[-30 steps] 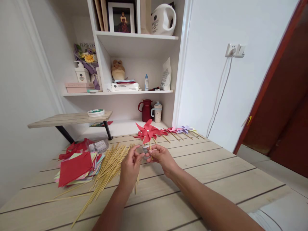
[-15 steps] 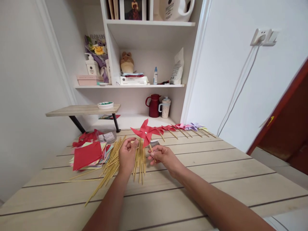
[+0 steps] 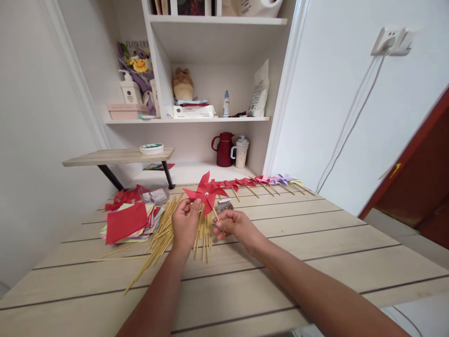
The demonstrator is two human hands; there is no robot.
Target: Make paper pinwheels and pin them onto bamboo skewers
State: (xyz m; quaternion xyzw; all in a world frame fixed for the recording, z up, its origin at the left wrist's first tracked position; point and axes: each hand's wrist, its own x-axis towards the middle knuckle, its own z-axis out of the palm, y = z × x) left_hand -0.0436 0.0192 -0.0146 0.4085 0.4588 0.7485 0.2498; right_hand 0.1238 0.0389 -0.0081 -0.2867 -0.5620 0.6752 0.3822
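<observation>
Red folded paper forms the pinwheel (image 3: 205, 192) held up at the middle of the frame, just above the wooden plank table (image 3: 315, 252). Its thin wooden stick is pinched between thumb and fingers of the right hand (image 3: 234, 224). The left hand (image 3: 185, 222) is closed loosely, its fingertips touching a lower blade of the pinwheel. Beneath both hands a loose heap of bamboo skewers (image 3: 164, 238) is spread. A stack of coloured paper squares (image 3: 129, 222) lies at centre left, and a row of finished pinwheels (image 3: 266, 181) is laid out behind, right of centre.
</observation>
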